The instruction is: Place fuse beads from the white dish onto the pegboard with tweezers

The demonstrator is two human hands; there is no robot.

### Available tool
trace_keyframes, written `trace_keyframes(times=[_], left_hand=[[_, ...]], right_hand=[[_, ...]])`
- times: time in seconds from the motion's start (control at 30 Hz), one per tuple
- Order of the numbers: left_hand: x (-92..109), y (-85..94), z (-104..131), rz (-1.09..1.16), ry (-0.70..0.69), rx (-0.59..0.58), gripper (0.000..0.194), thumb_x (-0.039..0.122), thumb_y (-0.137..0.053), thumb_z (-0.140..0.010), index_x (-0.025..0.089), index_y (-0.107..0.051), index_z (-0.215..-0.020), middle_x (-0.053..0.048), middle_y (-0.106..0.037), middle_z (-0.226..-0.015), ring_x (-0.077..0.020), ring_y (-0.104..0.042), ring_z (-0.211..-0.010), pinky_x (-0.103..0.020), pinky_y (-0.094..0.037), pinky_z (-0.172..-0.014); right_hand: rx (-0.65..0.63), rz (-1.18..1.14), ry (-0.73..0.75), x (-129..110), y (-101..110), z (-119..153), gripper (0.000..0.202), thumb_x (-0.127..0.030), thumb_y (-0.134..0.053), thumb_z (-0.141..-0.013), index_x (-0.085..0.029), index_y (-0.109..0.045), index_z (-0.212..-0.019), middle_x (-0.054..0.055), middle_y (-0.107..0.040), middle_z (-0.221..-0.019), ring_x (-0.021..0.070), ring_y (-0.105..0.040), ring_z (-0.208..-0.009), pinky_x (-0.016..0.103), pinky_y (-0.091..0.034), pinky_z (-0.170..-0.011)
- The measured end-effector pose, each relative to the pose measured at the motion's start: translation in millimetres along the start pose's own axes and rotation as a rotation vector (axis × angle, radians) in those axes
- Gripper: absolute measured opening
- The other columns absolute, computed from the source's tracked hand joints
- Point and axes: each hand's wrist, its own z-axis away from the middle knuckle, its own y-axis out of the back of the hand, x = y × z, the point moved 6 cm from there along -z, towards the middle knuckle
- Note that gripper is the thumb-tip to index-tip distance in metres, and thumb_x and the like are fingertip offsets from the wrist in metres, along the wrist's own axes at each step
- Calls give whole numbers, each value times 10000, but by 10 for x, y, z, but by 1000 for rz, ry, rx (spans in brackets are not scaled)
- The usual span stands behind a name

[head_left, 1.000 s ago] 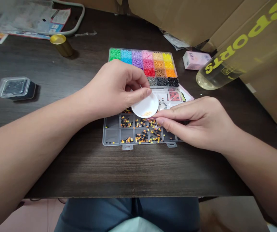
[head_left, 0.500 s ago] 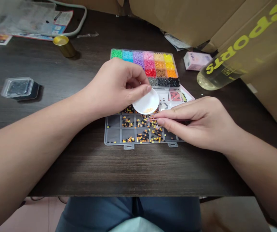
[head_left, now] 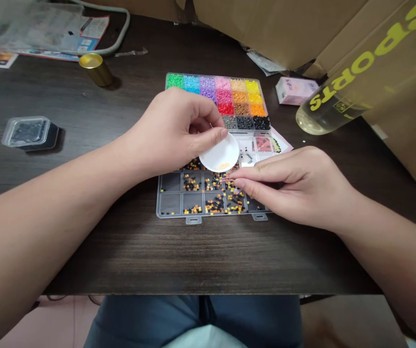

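I've got right grip point(head_left: 302, 188) pinching tweezers point(head_left: 227, 179), tips leftward over mixed beads point(head_left: 211, 184), left grip point(head_left: 186, 128) pinching white dish point(head_left: 218, 153) just beyond them.

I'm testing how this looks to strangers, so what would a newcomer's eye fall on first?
Probably the rainbow-colored beads, in rows just above the picture's centre. Near the middle, the left hand holds a small white dish, with tweezers in the right hand beside it. Then the large yellow-lettered bottle at upper right.
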Motion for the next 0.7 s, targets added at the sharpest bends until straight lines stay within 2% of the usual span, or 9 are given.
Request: trace_keyframes(times=[0.2, 0.43, 0.57, 0.7], left_hand=[[-15, 9, 6, -20, 11, 15, 242, 434, -789, -941, 201, -851, -932, -12, -807, -808, -180, -675, -754, -377, -517, -793], [-19, 1, 14, -45, 16, 16, 233, 427, -783, -961, 209, -860, -938, -20, -813, -816, -189, -705, -772, -348, -543, -801], [-24, 4, 14, -50, 19, 24, 220, 412, -794, -962, 205, -866, -942, -24, -809, -819, -194, -709, -786, -348, -545, -819], [-29, -3, 14, -33, 17, 15, 217, 403, -791, -965, 201, -867, -946, -26, -809, -829, -193, -705, -784, -345, -542, -808]], right_hand=[[83, 18, -11, -6, 62, 20, 248, -251, -801, -1070, -248, -928, -857, 1, -824, -739, 165, -780, -693, 269, -623, -651], [20, 23, 34, -6, 48, 4, 223, -189, -776, -1054, -242, -955, -932, -12, -864, -762, 139, -753, -603, 243, -579, -569], [25, 1, 24, 5, 40, 3, 202, -180, -784, -1048, -259, -970, -1035, -10, -904, -846, 150, -797, -655, 242, -602, -569], [5, -5, 39, 0, 20, -3, 237, -172, -766, -1062, -255, -954, -943, -15, -851, -752, 143, -755, -617, 245, -605, -577]])
